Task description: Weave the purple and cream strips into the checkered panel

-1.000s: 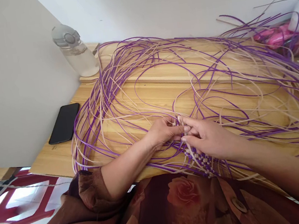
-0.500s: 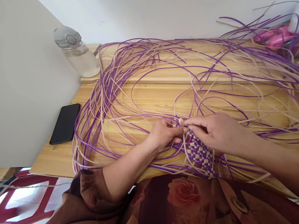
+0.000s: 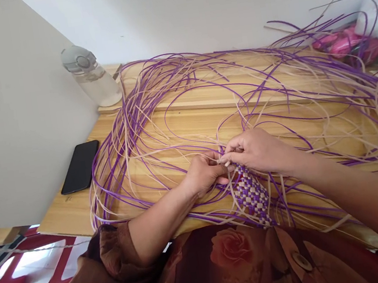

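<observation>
A woven piece (image 3: 252,197) in purple and cream checks lies between my body and my hands, its lower end against my clothing. My left hand (image 3: 205,174) is closed at its upper left edge, pinching the weave and strips there. Above that edge my right hand (image 3: 256,153) pinches a cream strip (image 3: 227,164) between thumb and fingers, close to the left fingertips. Long loose purple and cream strips (image 3: 136,116) fan out from the weave in wide loops to both sides. The fingers hide part of the woven edge.
The strips cover much of the wooden table (image 3: 189,122). A clear bottle with a grey lid (image 3: 92,78) stands at the back left, and a black phone (image 3: 80,167) lies near the left edge. Pink plastic-wrapped items (image 3: 349,44) sit at the back right against the wall.
My right hand has moved left and slightly up, its fingertips now nearer the left hand's. The cream strip at the edge has shifted. The camera view has tilted slightly.
</observation>
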A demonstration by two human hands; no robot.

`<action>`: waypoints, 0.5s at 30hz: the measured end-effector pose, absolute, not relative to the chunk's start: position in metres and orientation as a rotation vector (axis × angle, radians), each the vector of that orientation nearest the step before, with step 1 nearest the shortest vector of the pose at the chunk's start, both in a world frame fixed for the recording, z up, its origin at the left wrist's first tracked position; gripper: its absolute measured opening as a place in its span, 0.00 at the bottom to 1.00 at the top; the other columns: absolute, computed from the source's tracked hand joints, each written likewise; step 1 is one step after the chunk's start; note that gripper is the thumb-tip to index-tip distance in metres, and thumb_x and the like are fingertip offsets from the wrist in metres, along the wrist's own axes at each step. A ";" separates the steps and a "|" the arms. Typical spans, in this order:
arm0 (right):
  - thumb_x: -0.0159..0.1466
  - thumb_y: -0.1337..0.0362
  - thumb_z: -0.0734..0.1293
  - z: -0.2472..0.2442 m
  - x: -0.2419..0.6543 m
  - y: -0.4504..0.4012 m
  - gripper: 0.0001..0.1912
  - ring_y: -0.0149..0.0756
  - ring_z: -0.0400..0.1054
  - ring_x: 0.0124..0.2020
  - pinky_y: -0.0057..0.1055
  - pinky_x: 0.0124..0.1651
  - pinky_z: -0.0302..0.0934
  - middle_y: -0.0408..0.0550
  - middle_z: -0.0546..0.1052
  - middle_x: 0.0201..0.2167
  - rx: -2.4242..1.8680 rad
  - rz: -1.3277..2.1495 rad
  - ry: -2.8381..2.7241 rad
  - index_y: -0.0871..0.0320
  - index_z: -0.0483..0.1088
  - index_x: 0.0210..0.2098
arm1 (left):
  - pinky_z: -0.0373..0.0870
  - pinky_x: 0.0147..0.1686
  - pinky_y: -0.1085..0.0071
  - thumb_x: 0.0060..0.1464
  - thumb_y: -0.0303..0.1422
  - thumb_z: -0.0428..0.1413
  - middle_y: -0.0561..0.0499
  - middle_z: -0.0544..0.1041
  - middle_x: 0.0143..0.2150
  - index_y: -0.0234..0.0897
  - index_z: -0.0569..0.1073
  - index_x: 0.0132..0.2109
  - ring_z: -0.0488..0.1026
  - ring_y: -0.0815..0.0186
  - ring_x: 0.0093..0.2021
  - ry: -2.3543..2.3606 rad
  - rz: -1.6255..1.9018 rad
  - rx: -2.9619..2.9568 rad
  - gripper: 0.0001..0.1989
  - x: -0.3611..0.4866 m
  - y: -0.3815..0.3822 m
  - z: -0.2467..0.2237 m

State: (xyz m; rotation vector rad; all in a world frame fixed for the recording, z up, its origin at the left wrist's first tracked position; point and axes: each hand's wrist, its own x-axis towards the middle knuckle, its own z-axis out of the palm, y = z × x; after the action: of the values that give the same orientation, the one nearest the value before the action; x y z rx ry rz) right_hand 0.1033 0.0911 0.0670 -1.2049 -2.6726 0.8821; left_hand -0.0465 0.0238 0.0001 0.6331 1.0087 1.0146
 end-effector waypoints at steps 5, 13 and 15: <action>0.59 0.59 0.68 0.065 0.102 0.082 0.11 0.26 0.58 0.19 0.28 0.24 0.46 0.41 0.70 0.18 -1.296 0.990 -2.366 0.59 0.71 0.25 | 0.73 0.30 0.77 0.29 0.31 0.73 0.52 0.75 0.27 0.29 0.74 0.32 0.73 0.74 0.27 0.945 0.996 0.566 0.22 -0.047 0.024 0.002; 0.67 0.68 0.58 0.111 0.211 0.164 0.20 0.18 0.43 0.15 0.33 0.22 0.39 0.35 0.47 0.14 -1.394 0.884 -1.249 0.54 0.48 0.20 | 0.74 0.32 0.75 0.29 0.30 0.74 0.51 0.77 0.29 0.29 0.74 0.32 0.74 0.72 0.28 0.933 1.013 0.515 0.22 -0.047 0.024 0.002; 0.68 0.68 0.53 0.105 0.238 0.185 0.21 0.18 0.40 0.14 0.34 0.21 0.41 0.34 0.43 0.13 -1.423 0.520 -1.491 0.53 0.42 0.19 | 0.74 0.33 0.75 0.30 0.31 0.74 0.51 0.77 0.29 0.29 0.75 0.33 0.74 0.72 0.28 0.931 1.019 0.514 0.21 -0.047 0.024 0.002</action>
State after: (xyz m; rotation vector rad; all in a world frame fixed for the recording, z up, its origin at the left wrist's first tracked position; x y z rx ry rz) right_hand 0.2378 0.1848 0.1049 -1.4234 -1.4914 0.5202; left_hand -0.0466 0.0243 0.0017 0.5137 0.9314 1.0185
